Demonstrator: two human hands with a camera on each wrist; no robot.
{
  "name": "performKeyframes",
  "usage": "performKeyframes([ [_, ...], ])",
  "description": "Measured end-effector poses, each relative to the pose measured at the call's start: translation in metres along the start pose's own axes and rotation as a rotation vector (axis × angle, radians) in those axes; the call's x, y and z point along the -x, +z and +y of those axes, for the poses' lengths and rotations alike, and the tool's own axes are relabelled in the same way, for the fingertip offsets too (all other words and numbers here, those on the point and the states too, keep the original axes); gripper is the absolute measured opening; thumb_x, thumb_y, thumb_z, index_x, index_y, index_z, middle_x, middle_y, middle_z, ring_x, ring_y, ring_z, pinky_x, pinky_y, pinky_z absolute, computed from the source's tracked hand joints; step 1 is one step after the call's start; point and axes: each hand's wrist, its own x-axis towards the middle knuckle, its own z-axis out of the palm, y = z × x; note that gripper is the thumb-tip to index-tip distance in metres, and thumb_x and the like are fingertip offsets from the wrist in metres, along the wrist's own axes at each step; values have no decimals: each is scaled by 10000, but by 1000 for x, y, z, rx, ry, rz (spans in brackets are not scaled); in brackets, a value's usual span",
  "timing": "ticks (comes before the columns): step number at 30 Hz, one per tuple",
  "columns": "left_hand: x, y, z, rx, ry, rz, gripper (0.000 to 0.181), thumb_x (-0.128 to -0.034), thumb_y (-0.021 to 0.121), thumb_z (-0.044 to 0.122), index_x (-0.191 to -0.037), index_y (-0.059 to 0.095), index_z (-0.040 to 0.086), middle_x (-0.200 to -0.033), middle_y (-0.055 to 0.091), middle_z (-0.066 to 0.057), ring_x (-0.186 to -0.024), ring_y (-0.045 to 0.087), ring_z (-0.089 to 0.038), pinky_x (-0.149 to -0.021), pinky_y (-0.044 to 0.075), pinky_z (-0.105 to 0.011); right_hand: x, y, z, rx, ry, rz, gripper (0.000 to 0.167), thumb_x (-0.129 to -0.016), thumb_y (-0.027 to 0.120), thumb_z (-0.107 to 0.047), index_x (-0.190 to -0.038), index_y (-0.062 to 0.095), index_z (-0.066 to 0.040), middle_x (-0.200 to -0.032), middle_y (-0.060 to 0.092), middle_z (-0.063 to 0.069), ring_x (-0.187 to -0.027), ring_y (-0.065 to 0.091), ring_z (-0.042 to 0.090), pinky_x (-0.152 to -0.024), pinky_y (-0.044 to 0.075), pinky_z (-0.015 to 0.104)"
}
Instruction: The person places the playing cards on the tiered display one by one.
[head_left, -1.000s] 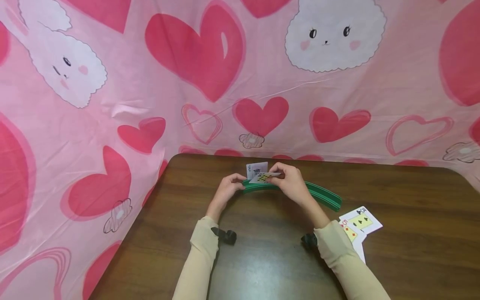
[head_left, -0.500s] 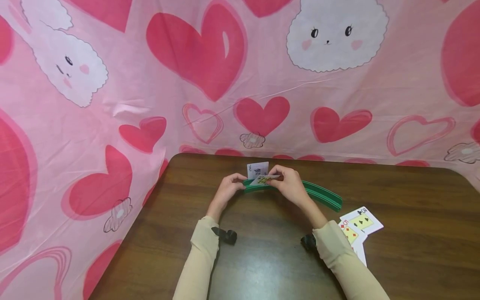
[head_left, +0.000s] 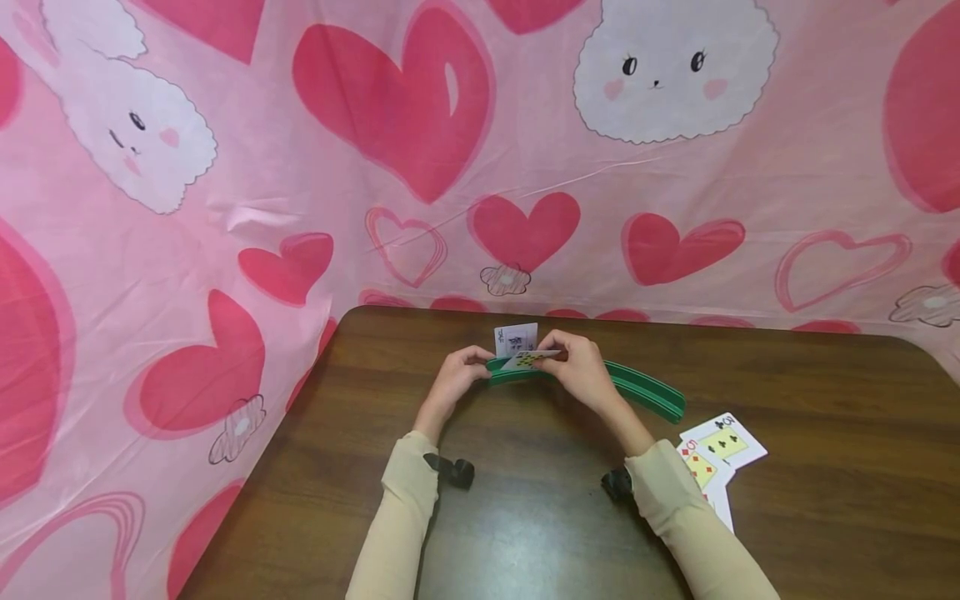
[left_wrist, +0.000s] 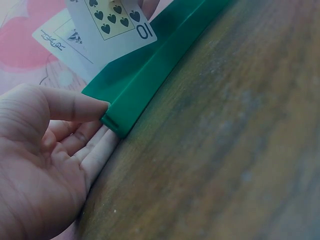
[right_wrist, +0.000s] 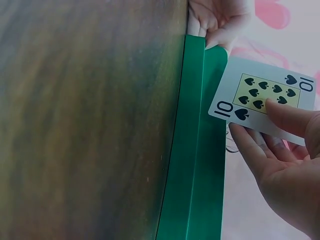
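A curved green card holder [head_left: 647,392] stands on the table, and a joker card [head_left: 508,340] is upright at its left part. My left hand [head_left: 453,382] pinches the holder's left end, thumb in front and fingers behind, as the left wrist view shows. Between thumb and fingers of my right hand [head_left: 581,367] is a ten of spades [right_wrist: 265,97]. This card leans in front of the joker, its lower edge close to the holder's groove; I cannot tell whether it sits in the groove. In the left wrist view it partly covers the joker [left_wrist: 70,47].
On the brown wooden table [head_left: 525,517], several playing cards lie overlapping at the right, a three of clubs [head_left: 723,442] and a five of diamonds [head_left: 701,468] among them, partly under the right sleeve. A pink heart-patterned cloth [head_left: 420,250] hangs behind and at the left.
My right hand has lowered slightly with the ten of spades, which now tilts flatter and nearer the holder. The left hand stays at the holder's end.
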Motion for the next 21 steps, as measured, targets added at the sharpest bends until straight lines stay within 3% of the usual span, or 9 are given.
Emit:
performKeyframes([
  [3,-3,1,-6,6,7,13,217,-901,631,-35,-1096,724,-54,-1090,722,-148,-937,640,-206,-908,527,-349,0,0,0,0,-1,1,108,-877,797,5,-923,709,-38,-1013,743,149,-874,700,286,-828,590,470],
  [21,-4,1,-6,21,10,12,213,-884,638,-39,-1075,731,-48,-1048,728,-122,-915,640,-184,-881,528,-323,-2,-1,6,18,14,-3,107,-883,795,-5,-920,706,-52,-1002,736,133,-897,694,287,-835,584,466],
])
